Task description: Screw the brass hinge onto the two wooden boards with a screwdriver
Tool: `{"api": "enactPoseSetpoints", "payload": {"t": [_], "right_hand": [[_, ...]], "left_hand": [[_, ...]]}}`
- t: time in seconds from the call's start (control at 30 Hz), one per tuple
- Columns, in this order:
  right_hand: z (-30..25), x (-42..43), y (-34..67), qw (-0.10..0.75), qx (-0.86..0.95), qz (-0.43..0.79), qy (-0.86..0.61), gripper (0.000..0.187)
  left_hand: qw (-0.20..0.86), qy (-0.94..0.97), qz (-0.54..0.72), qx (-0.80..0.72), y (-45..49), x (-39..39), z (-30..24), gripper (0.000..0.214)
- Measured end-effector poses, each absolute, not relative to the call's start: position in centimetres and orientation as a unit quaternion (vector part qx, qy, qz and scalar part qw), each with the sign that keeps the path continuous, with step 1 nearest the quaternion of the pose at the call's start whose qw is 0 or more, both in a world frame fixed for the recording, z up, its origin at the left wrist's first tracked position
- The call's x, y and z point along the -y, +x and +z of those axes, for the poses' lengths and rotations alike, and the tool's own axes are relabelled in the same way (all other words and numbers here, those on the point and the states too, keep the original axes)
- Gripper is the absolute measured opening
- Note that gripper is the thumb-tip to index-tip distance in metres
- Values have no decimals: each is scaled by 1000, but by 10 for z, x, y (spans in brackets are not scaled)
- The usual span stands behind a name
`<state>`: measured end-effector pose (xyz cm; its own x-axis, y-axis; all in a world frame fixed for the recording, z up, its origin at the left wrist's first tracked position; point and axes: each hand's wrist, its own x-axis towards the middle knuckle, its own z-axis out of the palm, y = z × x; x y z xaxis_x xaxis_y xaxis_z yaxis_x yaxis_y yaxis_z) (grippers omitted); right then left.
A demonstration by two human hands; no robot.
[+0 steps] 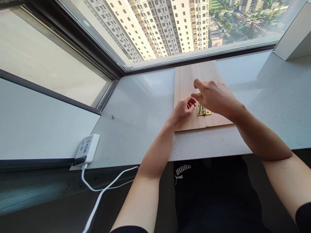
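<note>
Speckled pale-grey stone window sill (143, 110) along a big glass window (155, 29), cream high-rise blocks (155, 26) outside. On sill, two flat pale wood boards (187, 90) lie side by side, seam running front to back, front ends just short of sill's edge. Gold-coloured brass hinge (203, 110) lies flat on the seam near boards' front end, partly under R hand (215, 98). R hand is just above hinge, thumb + index pinched on small yellow-tipped thing (200, 94), mostly hidden, can't tell what it is. L hand (183, 110) is right beside it over left board, fingers curled in, tips nearly meeting R hand; can't tell if it holds anything. Tiny dark screw (112, 116) on sill well left of boards. White rectangular charger w/ blue label (86, 149) at sill's front-left, thin white cable (104, 191) hanging down. White box (293, 32) at far right corner. Black top w/ white Puma print (182, 171) below sill
</note>
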<state>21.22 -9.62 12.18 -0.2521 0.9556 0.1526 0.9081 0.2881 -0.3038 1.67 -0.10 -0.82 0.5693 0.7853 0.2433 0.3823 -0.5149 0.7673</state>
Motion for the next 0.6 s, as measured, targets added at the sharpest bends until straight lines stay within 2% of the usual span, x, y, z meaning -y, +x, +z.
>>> {"api": "enactPoseSetpoints", "payload": {"t": [0.13, 0.2, 0.33, 0.5, 0.6], "right_hand": [[120, 95, 218, 189, 819, 116, -529, 33], [118, 93, 219, 193, 827, 123, -514, 29], [117, 92, 217, 186, 812, 99, -544, 18], [118, 96, 215, 178, 827, 130, -517, 24], [118, 95, 216, 178, 812, 119, -543, 21]], "left_hand": [[341, 818, 295, -358, 17, 2, -6, 18], [345, 817, 294, -356, 17, 2, -5, 18], [342, 816, 296, -361, 18, 2, -5, 17], [338, 823, 287, -355, 18, 2, -5, 15], [342, 821, 287, -357, 17, 1, -6, 14]]}}
